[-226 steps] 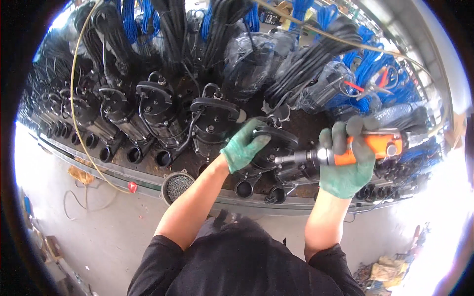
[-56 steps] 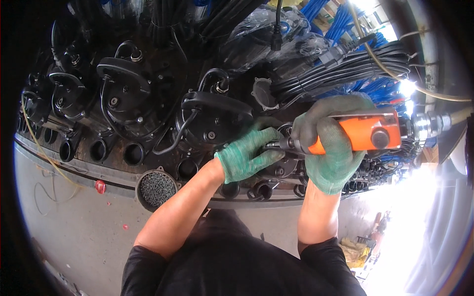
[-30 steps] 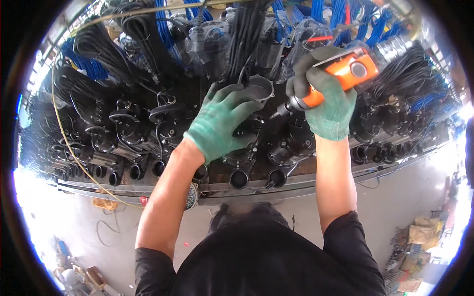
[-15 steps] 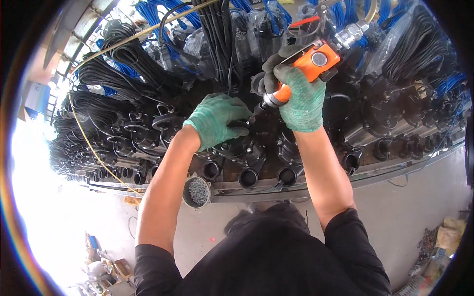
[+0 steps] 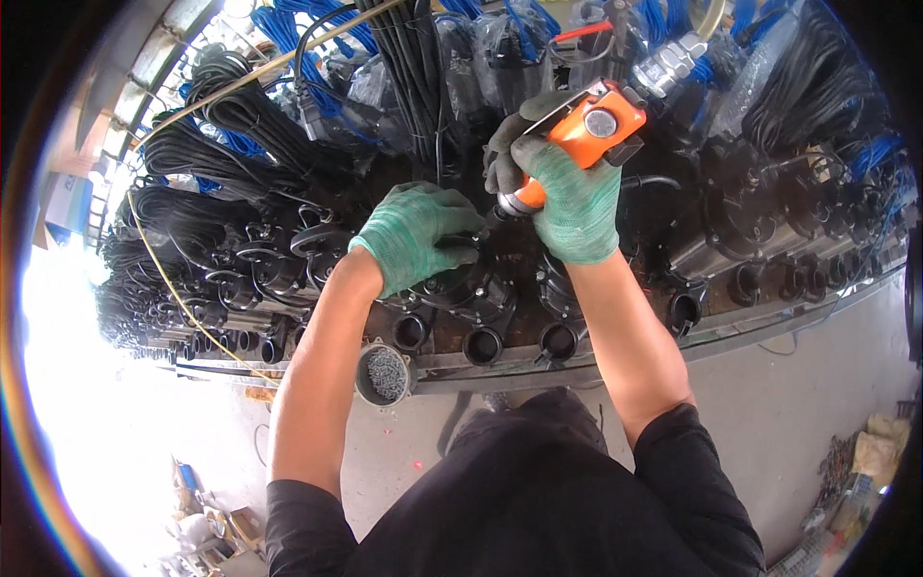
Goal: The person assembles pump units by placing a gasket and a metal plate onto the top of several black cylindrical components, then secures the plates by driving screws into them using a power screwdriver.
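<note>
My right hand (image 5: pixel 577 207), in a green glove with grey fingers, wraps round an orange air-powered driver (image 5: pixel 601 123). A metal hose coupling (image 5: pixel 665 65) is fixed to the driver's far end, and its nose points down and left toward my left hand. My left hand (image 5: pixel 409 236), gloved the same way, curls over the top of a black pump (image 5: pixel 486 296), thumb and fingers bent on it. Its fingertips are partly lost against the dark metal. The driver's tip lies just right of those fingertips; whether it touches a screw cannot be made out.
Rows of black pumps with coiled black cables (image 5: pixel 252 106) fill the bench on both sides. Behind stand bagged units (image 5: pixel 505 53) with blue cords. A round can of small screws (image 5: pixel 386 375) sits at the bench's front edge. A yellow hose (image 5: pixel 168 264) runs along the left.
My right hand and the driver have shifted slightly left. My left hand stays over the same pump, with only a small shift left in the picture.
</note>
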A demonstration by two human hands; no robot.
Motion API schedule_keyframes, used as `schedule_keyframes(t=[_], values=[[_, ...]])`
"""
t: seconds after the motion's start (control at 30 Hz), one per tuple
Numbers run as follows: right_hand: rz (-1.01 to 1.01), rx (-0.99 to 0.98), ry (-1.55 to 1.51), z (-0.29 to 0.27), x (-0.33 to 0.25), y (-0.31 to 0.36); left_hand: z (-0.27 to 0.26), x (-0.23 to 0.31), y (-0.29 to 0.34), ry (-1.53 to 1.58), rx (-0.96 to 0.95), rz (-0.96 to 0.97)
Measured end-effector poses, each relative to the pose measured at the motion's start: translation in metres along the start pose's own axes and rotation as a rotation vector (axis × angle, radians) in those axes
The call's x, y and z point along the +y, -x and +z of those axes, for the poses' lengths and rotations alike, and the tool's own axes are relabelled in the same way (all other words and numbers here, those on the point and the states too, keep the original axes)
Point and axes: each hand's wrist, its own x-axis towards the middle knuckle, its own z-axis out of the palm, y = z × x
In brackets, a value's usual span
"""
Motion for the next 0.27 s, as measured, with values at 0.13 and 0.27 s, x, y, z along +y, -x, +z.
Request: schedule_keyframes(t=[0.13, 0.27], values=[[-0.016, -0.171, 0.26, 0.012, -0.014, -0.005, 0.002, 0.002, 0.001, -0.034, 0.062, -0.036], [-0.037, -0.288, 0.33, 0.057, 0.001, -0.009, 0.039, -0.04, 0.012, 0.48, 0.082, -0.12]])
